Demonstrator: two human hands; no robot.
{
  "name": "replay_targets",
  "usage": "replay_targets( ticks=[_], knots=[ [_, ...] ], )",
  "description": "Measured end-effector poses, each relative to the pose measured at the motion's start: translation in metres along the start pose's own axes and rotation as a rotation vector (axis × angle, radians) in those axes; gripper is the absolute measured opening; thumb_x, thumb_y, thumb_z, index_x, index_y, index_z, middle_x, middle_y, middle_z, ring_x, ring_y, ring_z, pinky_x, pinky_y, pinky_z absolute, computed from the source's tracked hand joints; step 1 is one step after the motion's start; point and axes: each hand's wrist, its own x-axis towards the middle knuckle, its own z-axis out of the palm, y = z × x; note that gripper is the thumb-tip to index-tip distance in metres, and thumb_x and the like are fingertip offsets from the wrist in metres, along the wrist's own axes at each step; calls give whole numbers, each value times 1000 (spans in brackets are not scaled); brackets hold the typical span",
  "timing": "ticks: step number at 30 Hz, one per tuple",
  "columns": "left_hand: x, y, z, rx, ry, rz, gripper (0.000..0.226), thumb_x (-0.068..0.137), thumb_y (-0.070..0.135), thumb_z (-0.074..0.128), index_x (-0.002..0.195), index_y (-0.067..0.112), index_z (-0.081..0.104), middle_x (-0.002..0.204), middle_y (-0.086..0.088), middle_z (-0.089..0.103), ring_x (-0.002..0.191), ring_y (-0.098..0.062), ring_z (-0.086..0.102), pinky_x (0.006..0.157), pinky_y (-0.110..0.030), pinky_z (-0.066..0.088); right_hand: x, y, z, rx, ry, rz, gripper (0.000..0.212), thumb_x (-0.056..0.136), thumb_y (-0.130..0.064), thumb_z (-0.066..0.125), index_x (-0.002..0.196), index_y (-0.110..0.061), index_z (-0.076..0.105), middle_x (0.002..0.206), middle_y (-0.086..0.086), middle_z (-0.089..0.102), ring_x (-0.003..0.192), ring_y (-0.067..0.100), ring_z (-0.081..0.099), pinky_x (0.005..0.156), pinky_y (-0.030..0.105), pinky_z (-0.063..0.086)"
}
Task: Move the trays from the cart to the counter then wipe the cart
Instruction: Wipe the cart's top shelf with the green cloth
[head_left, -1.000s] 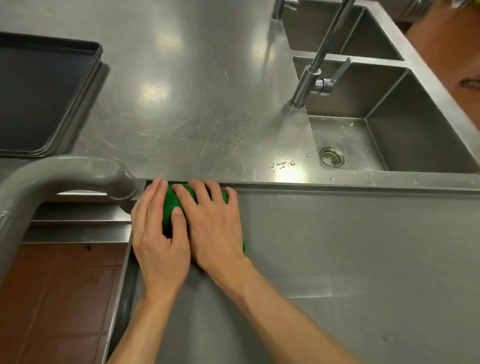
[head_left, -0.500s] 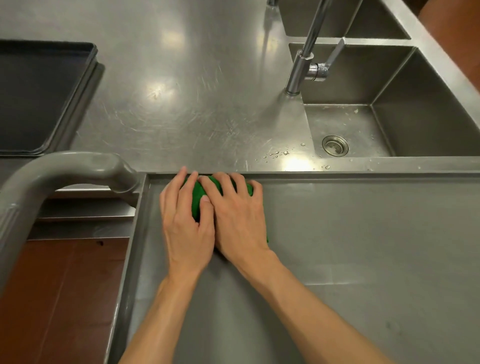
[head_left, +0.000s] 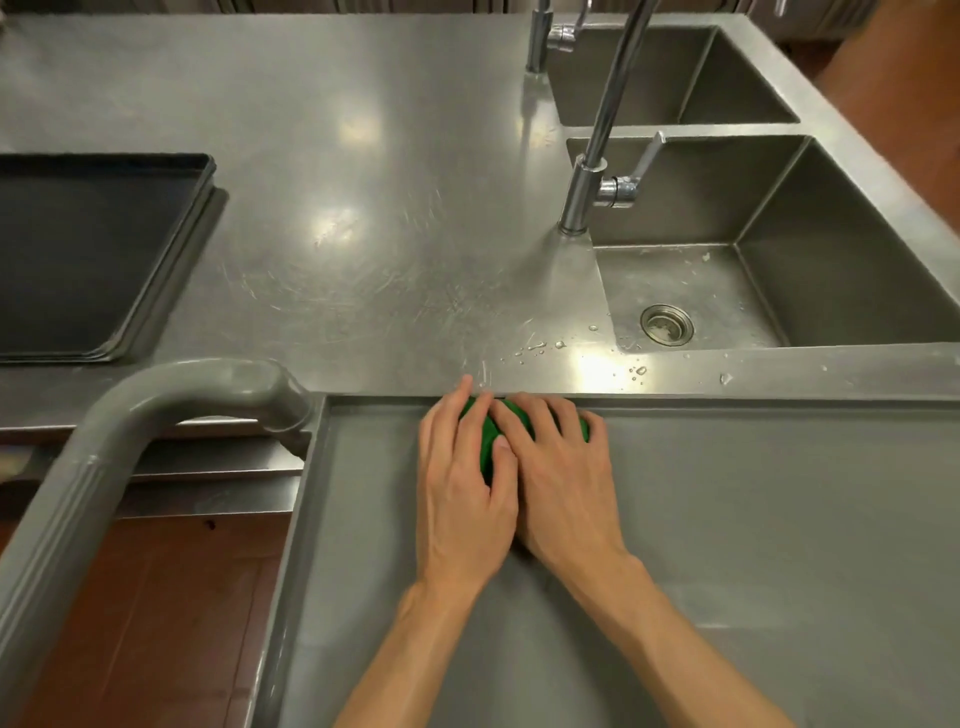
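Note:
A green cloth (head_left: 488, 439) lies on the grey cart top (head_left: 753, 545) against its far rim. My left hand (head_left: 462, 499) and my right hand (head_left: 561, 483) press flat on the cloth side by side, covering most of it. A stack of dark trays (head_left: 88, 249) rests on the steel counter (head_left: 374, 208) at the far left.
The cart's grey handle (head_left: 156, 400) curves along the left. A double sink (head_left: 779, 234) with a tall tap (head_left: 592, 166) is at the right of the counter. Water drops lie by the sink's near edge. Brown floor shows at lower left.
Both hands have slid the green cloth to the right along the cart's far rim, away from the handle corner.

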Motion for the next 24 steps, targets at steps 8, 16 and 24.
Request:
replay_targets(
  ticks=[8,16,24],
  knots=[
    [0,9,14,31,-3,-21,46,93,22,42,131,3,59,141,-5,54,130,-6,37,110,-9,22,-1,15,-8,61,-61,-5,48,88,-29,47,135,-21,55,127,1,61,115,26,54,89,43,44],
    [-6,28,38,43,-46,21,47,93,25,44,131,2,59,140,-8,55,129,-7,37,110,-8,21,-11,53,-21,101,-96,-6,50,88,-38,41,133,-21,56,128,3,60,116,28,54,91,46,44],
    [-19,63,82,-11,-115,58,48,94,28,47,133,2,58,139,-5,55,130,-15,43,110,-10,24,-29,115,-37,93,-100,30,55,84,-42,43,133,-22,57,130,2,60,116,27,54,91,46,44]
  ],
)
